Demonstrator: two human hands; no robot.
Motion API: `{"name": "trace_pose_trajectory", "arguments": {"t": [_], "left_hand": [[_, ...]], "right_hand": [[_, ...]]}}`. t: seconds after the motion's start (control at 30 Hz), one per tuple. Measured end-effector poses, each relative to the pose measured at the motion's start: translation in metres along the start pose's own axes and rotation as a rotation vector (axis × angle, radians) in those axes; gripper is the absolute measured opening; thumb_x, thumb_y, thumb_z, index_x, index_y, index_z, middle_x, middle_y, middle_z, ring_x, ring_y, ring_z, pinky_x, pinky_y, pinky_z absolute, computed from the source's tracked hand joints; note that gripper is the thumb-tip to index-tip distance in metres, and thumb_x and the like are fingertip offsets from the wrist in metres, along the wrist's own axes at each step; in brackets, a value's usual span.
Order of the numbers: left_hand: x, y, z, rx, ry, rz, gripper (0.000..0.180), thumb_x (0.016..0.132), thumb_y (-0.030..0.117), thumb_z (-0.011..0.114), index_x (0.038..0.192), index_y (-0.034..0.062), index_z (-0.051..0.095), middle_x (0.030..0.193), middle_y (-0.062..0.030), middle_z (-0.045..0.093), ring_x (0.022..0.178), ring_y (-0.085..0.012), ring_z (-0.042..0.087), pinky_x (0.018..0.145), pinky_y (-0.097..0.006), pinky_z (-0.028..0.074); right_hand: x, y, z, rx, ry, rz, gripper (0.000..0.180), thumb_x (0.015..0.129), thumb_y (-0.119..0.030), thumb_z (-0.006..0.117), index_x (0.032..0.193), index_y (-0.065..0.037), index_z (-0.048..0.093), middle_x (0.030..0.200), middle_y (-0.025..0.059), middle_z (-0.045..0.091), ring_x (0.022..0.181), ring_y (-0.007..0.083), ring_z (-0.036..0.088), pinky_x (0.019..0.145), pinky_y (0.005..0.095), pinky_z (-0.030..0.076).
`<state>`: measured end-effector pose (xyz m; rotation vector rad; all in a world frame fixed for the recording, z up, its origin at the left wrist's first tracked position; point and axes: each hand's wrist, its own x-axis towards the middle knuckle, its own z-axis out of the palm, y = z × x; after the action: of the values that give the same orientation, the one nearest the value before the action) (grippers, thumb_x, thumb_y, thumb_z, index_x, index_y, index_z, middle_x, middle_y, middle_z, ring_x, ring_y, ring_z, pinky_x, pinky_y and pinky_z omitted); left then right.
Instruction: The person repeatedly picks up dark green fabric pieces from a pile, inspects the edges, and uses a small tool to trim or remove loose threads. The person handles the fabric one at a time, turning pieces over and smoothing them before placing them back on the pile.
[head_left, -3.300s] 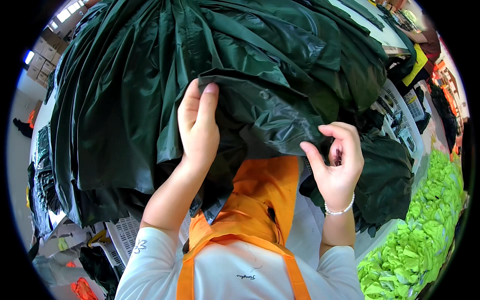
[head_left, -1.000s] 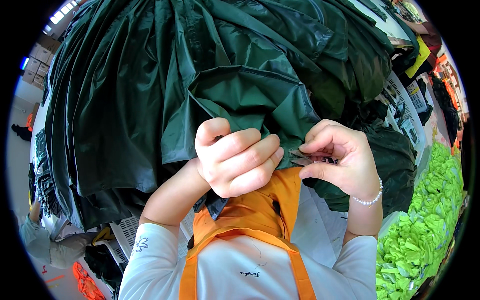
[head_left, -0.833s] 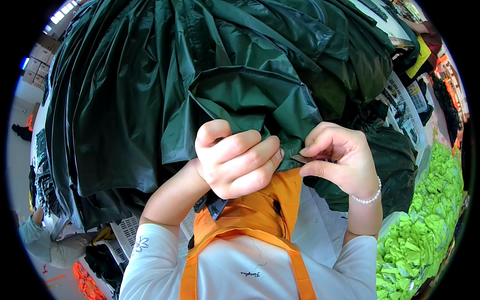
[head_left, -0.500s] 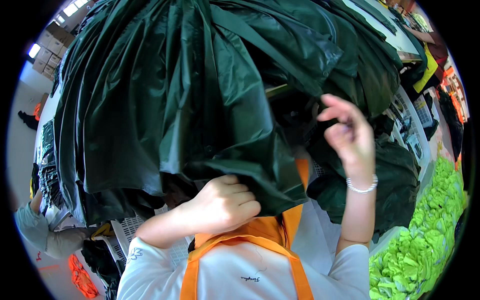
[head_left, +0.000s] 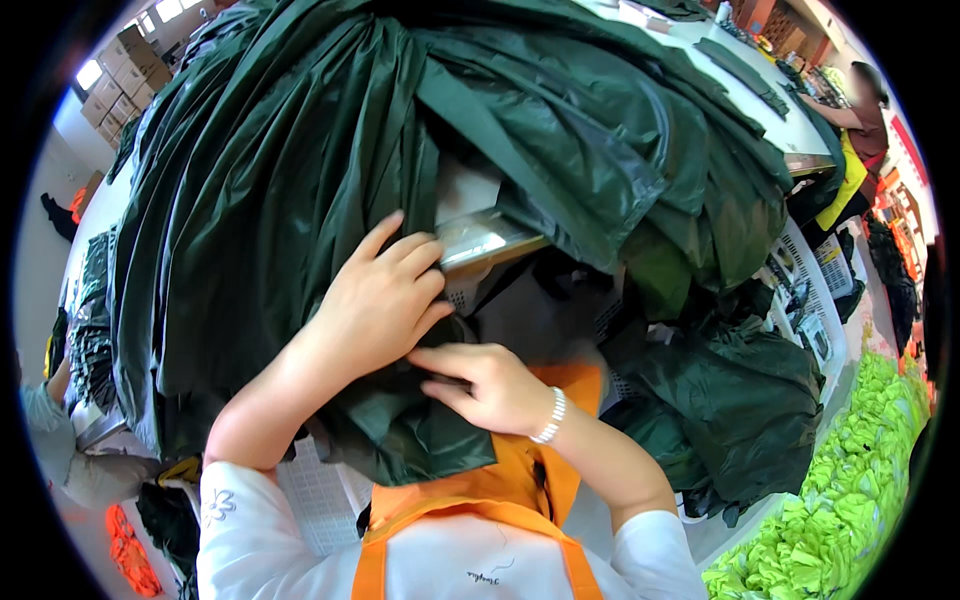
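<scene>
The left hand [head_left: 375,300] lies flat, fingers spread, on the heaped dark green fabric [head_left: 300,200]. Just beside it, the right hand [head_left: 480,385] pinches a glossy, creased fold at the heap's lower edge, over the orange apron [head_left: 470,500].

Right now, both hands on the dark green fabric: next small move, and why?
Probably draw the dark green fabric toward the body. The left hand lies flat on the heap by an exposed metal edge; the right hand pinches the lower fold, so that edge already looks gathered.
</scene>
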<state>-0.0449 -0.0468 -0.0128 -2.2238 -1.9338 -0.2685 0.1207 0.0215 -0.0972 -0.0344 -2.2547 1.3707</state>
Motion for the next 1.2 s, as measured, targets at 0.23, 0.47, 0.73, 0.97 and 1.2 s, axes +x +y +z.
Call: {"name": "trace_pose_trajectory", "arguments": {"t": [0.23,0.47,0.73,0.97,1.2], "left_hand": [[-0.012,-0.015,0.007,0.185,-0.053,0.012,0.024,0.07,0.026,0.074,0.069,0.0041,0.063,0.078,-0.0067,0.059,0.089,-0.0244,0.055,0.099,-0.039,0.039],[-0.031,-0.029,-0.028,0.321,-0.311,-0.032,0.021,0.067,0.027,0.075,0.066,0.0073,0.067,0.069,-0.0037,0.061,0.084,-0.0222,0.055,0.091,-0.036,0.04],[0.006,-0.032,-0.046,-0.239,-0.429,-0.258,0.069,0.073,0.06,0.072,0.106,0.0016,0.057,0.075,-0.0126,0.063,0.073,-0.0302,0.064,0.065,-0.039,0.048],[0.032,-0.009,-0.012,-1.322,0.063,-0.392,0.019,0.092,0.011,0.063,0.103,-0.0045,0.065,0.094,-0.0063,0.069,0.089,-0.0094,0.062,0.084,-0.027,0.048],[-0.012,-0.019,-0.022,-1.608,0.952,-0.414,0.011,0.078,0.005,0.061,0.067,0.0053,0.059,0.06,-0.0006,0.045,0.06,-0.0129,0.048,0.062,-0.026,0.038]], "right_hand": [[-0.001,0.005,-0.108,-0.467,0.533,0.058,0.055,0.07,0.001,0.077,0.121,-0.01,0.062,0.129,0.0102,0.057,0.081,0.0233,0.07,0.071,0.028,0.057],[0.004,0.015,-0.141,-0.18,0.712,0.16,0.02,0.092,-0.015,0.065,0.095,0.005,0.065,0.069,-0.0004,0.06,0.059,0.0025,0.049,0.053,0.018,0.038],[0.03,0.006,-0.125,0.559,0.587,0.488,0.035,0.092,-0.039,0.063,0.076,-0.008,0.061,0.06,-0.0027,0.056,0.039,0.0029,0.039,0.034,0.0206,0.025],[0.018,0.005,-0.097,0.32,0.247,0.265,0.024,0.082,-0.016,0.074,0.096,0.0,0.063,0.077,-0.0024,0.059,0.056,0.0038,0.047,0.049,0.0207,0.036],[0.015,-0.005,-0.104,-0.431,0.39,0.089,0.041,0.068,0.008,0.069,0.107,-0.005,0.067,0.117,0.0116,0.065,0.081,0.0201,0.069,0.07,0.0271,0.055]]}}
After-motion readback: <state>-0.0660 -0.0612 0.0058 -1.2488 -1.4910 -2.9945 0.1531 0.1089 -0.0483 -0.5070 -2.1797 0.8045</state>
